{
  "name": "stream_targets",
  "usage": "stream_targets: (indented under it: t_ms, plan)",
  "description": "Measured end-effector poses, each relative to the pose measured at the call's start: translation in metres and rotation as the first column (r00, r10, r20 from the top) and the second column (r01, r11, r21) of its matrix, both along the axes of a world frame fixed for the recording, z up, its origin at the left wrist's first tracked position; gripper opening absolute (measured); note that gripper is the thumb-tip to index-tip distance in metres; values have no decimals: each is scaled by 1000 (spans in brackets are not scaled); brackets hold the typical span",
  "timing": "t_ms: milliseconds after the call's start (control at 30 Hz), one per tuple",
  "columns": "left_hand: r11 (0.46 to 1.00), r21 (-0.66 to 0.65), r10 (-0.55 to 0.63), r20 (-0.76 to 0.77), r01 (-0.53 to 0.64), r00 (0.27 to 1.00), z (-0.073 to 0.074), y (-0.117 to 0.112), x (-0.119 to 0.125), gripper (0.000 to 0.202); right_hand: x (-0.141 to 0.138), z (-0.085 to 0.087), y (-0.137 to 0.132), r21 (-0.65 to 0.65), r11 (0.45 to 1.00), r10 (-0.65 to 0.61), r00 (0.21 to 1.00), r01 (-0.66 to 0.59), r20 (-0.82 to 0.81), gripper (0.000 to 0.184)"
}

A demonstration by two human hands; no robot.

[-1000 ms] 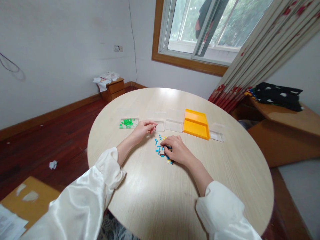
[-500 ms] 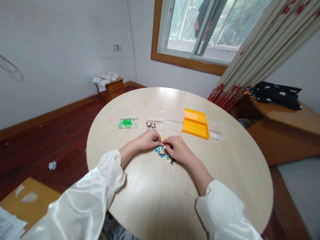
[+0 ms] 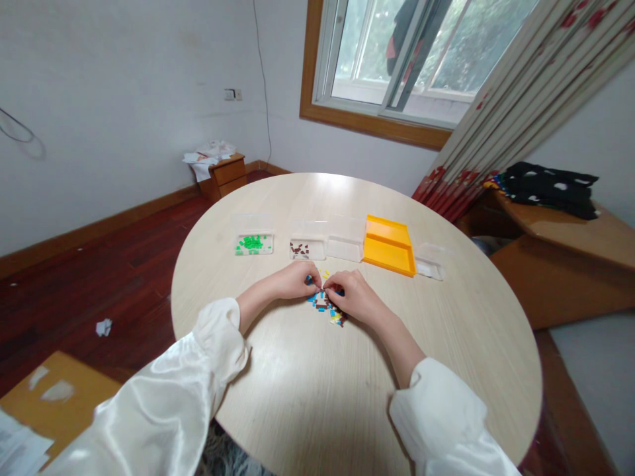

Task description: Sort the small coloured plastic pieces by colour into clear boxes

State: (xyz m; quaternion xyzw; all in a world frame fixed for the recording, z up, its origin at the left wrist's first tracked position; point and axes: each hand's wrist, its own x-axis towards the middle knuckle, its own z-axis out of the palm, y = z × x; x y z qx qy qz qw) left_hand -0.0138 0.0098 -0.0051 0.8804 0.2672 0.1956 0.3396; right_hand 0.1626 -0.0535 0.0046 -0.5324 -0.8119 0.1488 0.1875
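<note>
On the round table, a loose pile of small building bricks [image 3: 321, 306] in blue, brown and yellow lies between my hands. My left hand [image 3: 297, 281] comes in from the left, thumb and fingertips pinched at the pile's upper edge. Opposite it, my right hand [image 3: 351, 291] is pinched too, its fingertips almost meeting the left ones. What sits between the fingertips is too small to make out. Some yellow bricks [image 3: 325, 274] lie just beyond the hands. Part of the pile is hidden under my right hand.
Beyond my hands stand a clear box of green bricks [image 3: 253, 244], a clear box with brown bricks [image 3: 299, 250], another clear box [image 3: 344, 249], an open orange case [image 3: 389, 254] and a small clear box [image 3: 429, 268]. The round table [image 3: 297, 396] has a curved edge.
My left fingertips have moved slightly down and right, closer to the right ones, and cover more of the pile's blue bricks. The boxes have stayed in place.
</note>
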Motion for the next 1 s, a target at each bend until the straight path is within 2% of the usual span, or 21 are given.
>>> stream_targets:
  t_ms: [233, 533, 667, 833, 1000]
  plan:
    - [999, -17, 31, -17, -31, 999, -2, 0, 1, 16, -1, -1, 0, -10, 1000, -25, 1000, 25, -13, 11]
    - [992, -55, 119, 34, -117, 992, 3, -2, 2, 12, -3, -1, -1, 15, 997, -77, 997, 76, 22, 13]
    - [995, -34, 98, 19, -98, 995, 4, -2, 2, 13, -2, -2, -1, 30, 998, -53, 998, 52, 43, 14]
    - [997, -38, 62, 19, -61, 998, 3, -2, 1, 14, -3, -2, -2, 114, 993, -12, 1000, 9, 28, 12]
    - [997, -82, 19, 30, -16, 999, 2, -1, 0, 14, -2, -3, -3, 88, 996, 26, 1000, -26, 2, 11]
